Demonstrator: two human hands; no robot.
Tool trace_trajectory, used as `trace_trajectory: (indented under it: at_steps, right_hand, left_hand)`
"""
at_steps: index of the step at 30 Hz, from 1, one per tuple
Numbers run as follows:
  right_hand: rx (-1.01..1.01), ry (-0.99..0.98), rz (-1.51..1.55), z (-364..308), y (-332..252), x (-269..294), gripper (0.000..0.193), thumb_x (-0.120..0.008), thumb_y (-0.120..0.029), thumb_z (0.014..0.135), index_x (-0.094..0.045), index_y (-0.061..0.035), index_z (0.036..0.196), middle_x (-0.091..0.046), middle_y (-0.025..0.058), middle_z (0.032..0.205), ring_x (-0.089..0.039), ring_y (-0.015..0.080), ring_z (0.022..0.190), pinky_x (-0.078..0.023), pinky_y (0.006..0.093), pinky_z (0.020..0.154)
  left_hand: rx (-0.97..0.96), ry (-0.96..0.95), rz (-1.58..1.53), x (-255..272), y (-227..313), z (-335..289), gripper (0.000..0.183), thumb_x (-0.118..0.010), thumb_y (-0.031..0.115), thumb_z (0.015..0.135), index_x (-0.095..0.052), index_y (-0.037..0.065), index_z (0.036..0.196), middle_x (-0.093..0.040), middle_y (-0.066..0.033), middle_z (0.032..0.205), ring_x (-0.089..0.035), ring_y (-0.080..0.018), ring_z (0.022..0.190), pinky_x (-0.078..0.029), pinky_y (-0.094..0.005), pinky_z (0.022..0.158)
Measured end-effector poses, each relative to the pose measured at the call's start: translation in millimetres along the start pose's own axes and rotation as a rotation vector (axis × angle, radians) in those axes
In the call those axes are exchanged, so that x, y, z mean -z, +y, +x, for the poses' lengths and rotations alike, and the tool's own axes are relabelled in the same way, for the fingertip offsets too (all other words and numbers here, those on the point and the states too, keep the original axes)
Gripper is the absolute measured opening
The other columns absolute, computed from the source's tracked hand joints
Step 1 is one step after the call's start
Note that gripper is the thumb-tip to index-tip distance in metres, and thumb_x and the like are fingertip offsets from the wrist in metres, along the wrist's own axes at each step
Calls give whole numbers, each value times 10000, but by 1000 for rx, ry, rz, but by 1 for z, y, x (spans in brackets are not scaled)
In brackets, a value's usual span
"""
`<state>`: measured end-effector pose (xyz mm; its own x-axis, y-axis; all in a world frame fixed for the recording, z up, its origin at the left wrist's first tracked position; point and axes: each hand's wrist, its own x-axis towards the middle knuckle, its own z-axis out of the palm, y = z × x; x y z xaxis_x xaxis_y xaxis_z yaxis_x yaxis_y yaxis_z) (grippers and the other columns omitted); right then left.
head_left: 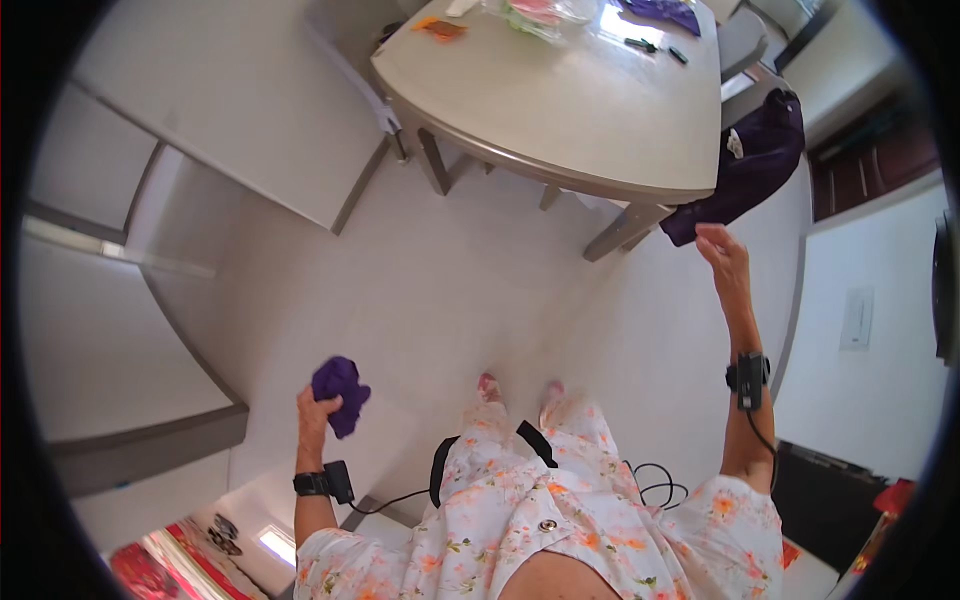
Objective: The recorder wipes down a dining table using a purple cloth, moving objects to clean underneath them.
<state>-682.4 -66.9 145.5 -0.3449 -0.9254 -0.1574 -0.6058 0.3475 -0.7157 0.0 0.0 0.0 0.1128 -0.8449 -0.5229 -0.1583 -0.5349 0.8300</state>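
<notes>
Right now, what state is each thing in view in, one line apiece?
Left hand: closed on purple cloth
Purple cloth: bunched, held above the floor
Right hand: fingers loosely extended, apparently empty
Dark purple fabric: draped beside the table; contact with right hand unclear
Table: upright, items on its far part
Clear plastic bag: lying on table, pink and green showing
Two small black items: lying apart

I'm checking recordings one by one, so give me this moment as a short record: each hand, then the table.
Left hand: grips a crumpled purple cloth
Right hand: fingers extended near a dark purple garment; contact unclear
Table: bears a clear plastic bag, an orange item, two small black objects and another purple item
</notes>
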Motion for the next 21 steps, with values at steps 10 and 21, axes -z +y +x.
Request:
trace_trajectory:
  at_steps: [10, 21]
  right_hand:
    - [305, 479, -474, -5, 80, 16, 582, -645, -324, 886, -498, 19, 1333, -487, 190, 1400, -407, 355, 1324, -318, 438, 1104]
    - [102, 481, -651, -98, 1, -23, 738, -401, -555, 971, -320, -29, 1482, -277, 140, 1561, -173, 304, 1466, -113, 477, 1179]
  left_hand:
    - [-557, 164, -40, -89, 155, -94, 406, -707, -3, 775, -628, -5, 1173, -679, -47, 987, -637, -147, 864, -517, -288, 826]
    - [-1316, 123, 798, -283, 225, -185, 565, -678, 60, 757, -498, -37, 1284, -497, -244, 1266, -477, -412, 1174, -386, -484, 996]
